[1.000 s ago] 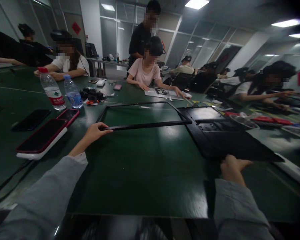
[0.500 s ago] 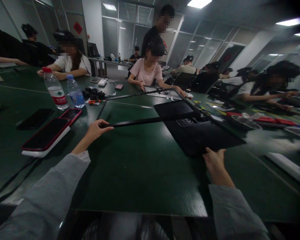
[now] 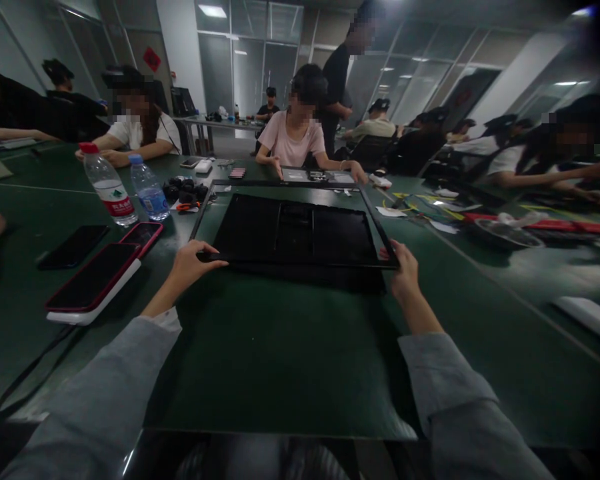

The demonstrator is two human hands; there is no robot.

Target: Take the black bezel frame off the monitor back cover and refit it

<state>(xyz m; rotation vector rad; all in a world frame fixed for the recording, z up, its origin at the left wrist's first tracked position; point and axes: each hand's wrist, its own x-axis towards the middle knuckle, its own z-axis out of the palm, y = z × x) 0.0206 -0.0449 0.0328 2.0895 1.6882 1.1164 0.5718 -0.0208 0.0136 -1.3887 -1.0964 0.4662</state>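
Two near corners of frame (image 3: 305,263) in left hand (image 3: 190,261) and right hand (image 3: 405,273), phones (image 3: 93,281) leftward

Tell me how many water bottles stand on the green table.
2. The red-capped bottle stands at the left; the blue-capped bottle stands just right of it. Others may be hidden.

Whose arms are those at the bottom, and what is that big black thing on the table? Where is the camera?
The camera sits on a person's head and looks down, so the grey-sleeved arms are that person's own: two bare hands, no machine. The left hand grips the near left corner of a thin black frame, the right hand its near right corner. A black panel lies inside the frame, on a green table. To the left stand two water bottles beside some phones. A person in a pink shirt sits opposite.
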